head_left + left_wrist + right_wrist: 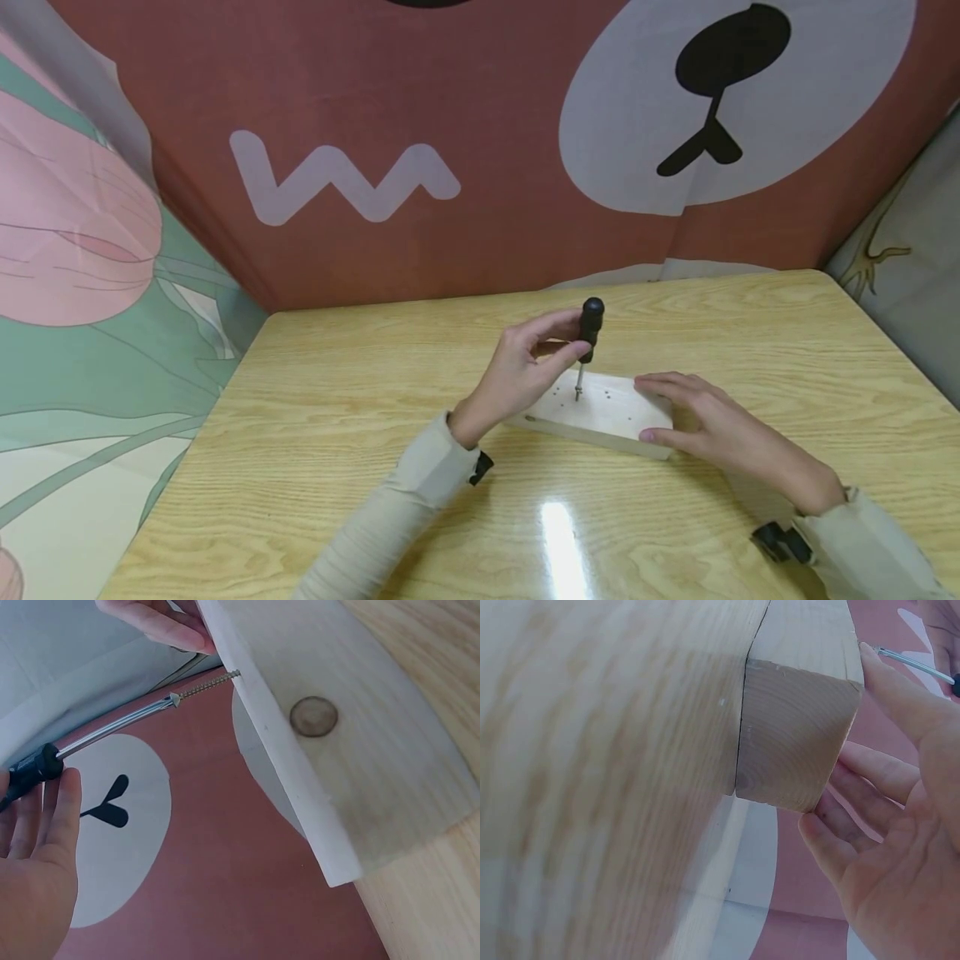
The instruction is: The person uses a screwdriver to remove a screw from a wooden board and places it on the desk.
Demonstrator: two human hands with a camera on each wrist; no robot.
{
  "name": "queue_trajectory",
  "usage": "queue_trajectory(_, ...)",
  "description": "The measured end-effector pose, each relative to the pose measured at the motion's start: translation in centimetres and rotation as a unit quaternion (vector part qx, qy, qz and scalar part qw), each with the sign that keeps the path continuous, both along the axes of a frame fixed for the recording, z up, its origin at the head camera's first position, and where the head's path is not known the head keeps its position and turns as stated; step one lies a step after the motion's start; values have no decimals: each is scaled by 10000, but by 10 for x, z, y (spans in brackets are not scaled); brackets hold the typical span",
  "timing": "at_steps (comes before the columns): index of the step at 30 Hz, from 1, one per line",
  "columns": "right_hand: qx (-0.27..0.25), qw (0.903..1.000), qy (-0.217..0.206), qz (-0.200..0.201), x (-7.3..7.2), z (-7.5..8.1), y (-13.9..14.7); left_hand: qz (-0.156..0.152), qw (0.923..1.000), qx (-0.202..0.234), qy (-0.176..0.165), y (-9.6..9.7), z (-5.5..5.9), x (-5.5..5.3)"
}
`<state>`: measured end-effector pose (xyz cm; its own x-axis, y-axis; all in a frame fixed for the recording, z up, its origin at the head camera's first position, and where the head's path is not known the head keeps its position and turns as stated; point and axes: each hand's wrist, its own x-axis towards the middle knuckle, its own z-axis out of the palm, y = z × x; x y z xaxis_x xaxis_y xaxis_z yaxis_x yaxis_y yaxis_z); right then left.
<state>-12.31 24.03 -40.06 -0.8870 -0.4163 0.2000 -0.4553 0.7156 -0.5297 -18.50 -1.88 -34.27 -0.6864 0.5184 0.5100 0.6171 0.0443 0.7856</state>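
The likeliest trouble is the screwdriver tip slipping off the head of the screw: much of the thread is above the wood, so any tilt of the shaft could make the bit cam out, lean the screw, or gouge the wooden block. The block could also twist or skate on the glossy tabletop if the bracing pressure eases, and a slipped tip could jab the fingers lying close beside it.

The left hand pinches the black handle between thumb and curled fingers, holding the tool nearly upright over the block's upper face. The right hand lies with fingers nearly straight, pressing on the block's right end, thumb against its near edge. The block rests flat on the tabletop between the hands, the screw near its middle among small holes.
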Motion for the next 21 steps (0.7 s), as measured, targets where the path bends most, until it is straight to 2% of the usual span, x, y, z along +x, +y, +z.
queue_trajectory(6, 3, 10000, -6, -24, 1, 1, -1, -38, 10000, 76, -15, 1, 0, -1)
queue_trajectory(12, 36, 9999, -98, -26, -1, 1, -1, 39, 9998, 87, -166, 0, -1, 0)
queue_trajectory(15, 35, 9999, -99, -48, 0, 1, 0, -24, 9997, 93, -214, 0, -1, 1)
queue_trajectory(21, 5, 10000, -39, -20, 1, 1, 0, -153, 9998, 25, -96, -3, 0, 0)
